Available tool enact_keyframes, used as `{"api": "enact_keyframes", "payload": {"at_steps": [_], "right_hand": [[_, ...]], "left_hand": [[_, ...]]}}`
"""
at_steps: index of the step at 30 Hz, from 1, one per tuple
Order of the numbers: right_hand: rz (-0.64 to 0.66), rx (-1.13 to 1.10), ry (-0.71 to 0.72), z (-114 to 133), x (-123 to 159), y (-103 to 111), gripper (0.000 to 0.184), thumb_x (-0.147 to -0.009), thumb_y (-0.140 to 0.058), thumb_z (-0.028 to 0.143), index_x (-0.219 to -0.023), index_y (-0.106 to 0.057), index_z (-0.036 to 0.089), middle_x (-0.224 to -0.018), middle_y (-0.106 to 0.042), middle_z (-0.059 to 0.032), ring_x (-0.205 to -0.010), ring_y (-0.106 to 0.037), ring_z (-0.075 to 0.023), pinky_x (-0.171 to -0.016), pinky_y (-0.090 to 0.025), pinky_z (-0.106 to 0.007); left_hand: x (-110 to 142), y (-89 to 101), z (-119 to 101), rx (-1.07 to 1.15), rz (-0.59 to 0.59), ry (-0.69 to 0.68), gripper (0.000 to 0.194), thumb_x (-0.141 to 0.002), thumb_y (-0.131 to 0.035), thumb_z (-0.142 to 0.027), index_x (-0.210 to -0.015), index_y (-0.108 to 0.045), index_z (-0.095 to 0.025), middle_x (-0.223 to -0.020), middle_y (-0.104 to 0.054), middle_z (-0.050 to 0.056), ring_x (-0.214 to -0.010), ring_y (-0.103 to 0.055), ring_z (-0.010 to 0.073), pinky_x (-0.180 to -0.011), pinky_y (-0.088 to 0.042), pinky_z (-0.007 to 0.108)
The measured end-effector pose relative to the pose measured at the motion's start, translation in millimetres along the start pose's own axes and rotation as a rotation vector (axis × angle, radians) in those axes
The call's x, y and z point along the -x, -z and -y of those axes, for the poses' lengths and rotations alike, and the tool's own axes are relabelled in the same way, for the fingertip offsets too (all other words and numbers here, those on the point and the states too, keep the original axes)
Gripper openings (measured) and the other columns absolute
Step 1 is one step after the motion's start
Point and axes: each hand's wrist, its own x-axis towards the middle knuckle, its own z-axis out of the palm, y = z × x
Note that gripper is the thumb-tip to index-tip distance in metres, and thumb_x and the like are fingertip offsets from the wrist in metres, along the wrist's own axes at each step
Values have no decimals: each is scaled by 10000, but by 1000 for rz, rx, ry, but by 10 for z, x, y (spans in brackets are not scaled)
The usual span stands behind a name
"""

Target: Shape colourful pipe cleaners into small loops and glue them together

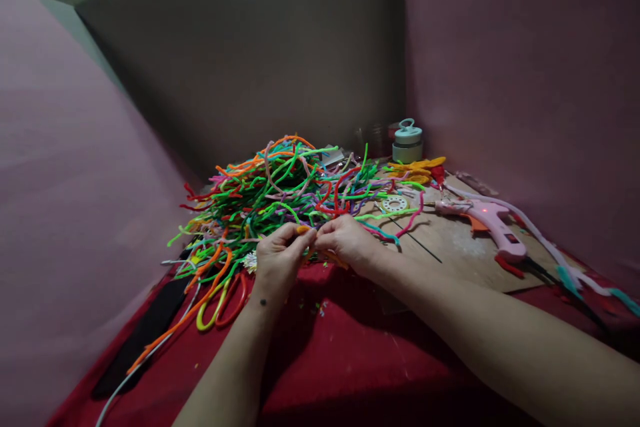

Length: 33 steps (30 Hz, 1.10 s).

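My left hand (279,260) and my right hand (347,241) meet at the middle of the table, fingers pinched together on an orange pipe cleaner (303,229) held between them. Its tail trails under my right hand. Just behind the hands lies a big tangled pile of pipe cleaners (280,193) in green, orange, red, pink and blue. Loose orange and yellow ones (217,293) curl to the left of my left wrist.
A pink glue gun (493,225) rests on a brown board (450,247) at the right, its cord running off right. A teal-lidded tin (407,140) stands at the back. A red cloth (340,353) covers the table. Pink walls close in on both sides.
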Motion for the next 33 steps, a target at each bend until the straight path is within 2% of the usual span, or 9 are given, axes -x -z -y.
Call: {"api": "enact_keyframes", "payload": {"at_steps": [4, 7, 10, 13, 16, 19, 23, 28, 33], "right_hand": [[2, -91, -17, 22, 15, -21, 139, -576, -585, 197, -460, -533, 139, -381, -469, 35, -358, -359, -71, -398, -242, -231], [-90, -176, 8, 23, 3, -10, 134, -563, -619, 217, -487, -543, 137, -402, -459, 51, -394, -356, -63, -438, -260, -227], [-155, -230, 78, 19, -15, 19, 132, -540, -648, 229, -522, -560, 132, -436, -455, 64, -446, -365, -60, -482, -272, -222], [-139, -246, 94, 23, -27, 38, 149, -548, -649, 233, -519, -544, 131, -442, -447, 63, -441, -356, -57, -472, -254, -223], [-92, -298, 109, 21, -39, 37, 133, -569, -642, 229, -582, -554, 130, -466, -468, 57, -421, -348, -52, -449, -240, -222], [-69, -372, 141, 2, -55, 25, 105, -588, -616, 205, -625, -544, 138, -500, -500, 49, -424, -378, -57, -446, -271, -219], [-48, -400, 158, -27, -66, 11, 79, -588, -582, 176, -611, -511, 150, -493, -491, 53, -421, -394, -62, -438, -300, -213], [-98, -259, 193, -5, -51, 10, 61, -595, -566, 179, -580, -520, 142, -480, -464, 59, -433, -378, -54, -431, -283, -198], [-110, -184, 160, 24, -45, 21, 75, -596, -559, 198, -561, -550, 132, -447, -458, 55, -407, -367, -57, -417, -282, -204]], "left_hand": [[-15, 60, -61, -23, -124, -51, 211, -718, -614, -379, -733, -644, -171, -540, -519, -36, -436, -398, 65, -399, -292, 182], [-39, 108, -106, 30, -4, 64, 263, -706, -622, -417, -783, -633, -166, -552, -527, -34, -411, -395, 57, -382, -282, 176], [-30, 107, -131, -37, 111, 104, 259, -662, -675, -396, -695, -626, -144, -467, -452, -51, -397, -358, 45, -373, -254, 163], [-25, 103, -118, -8, 125, 116, 257, -657, -686, -382, -678, -627, -133, -448, -423, -57, -387, -337, 34, -364, -239, 154], [-57, 130, -79, 246, 109, 172, 269, -643, -701, -362, -802, -633, -157, -537, -514, -42, -409, -407, 38, -384, -291, 151], [-86, 141, -54, 431, 165, 219, 305, -606, -736, -308, -853, -624, -170, -634, -585, -22, -474, -487, 54, -447, -368, 167], [-60, 90, -56, 365, 231, 246, 269, -611, -739, -252, -829, -625, -144, -692, -620, -4, -528, -518, 59, -495, -380, 171], [-27, 65, -72, 301, 253, 222, 194, -651, -702, -237, -793, -612, -139, -585, -555, -33, -458, -459, 46, -445, -339, 166], [-37, 76, -75, 387, 242, 222, 328, -599, -733, -214, -899, -609, -170, -595, -569, -42, -449, -459, 44, -441, -346, 164]]}}
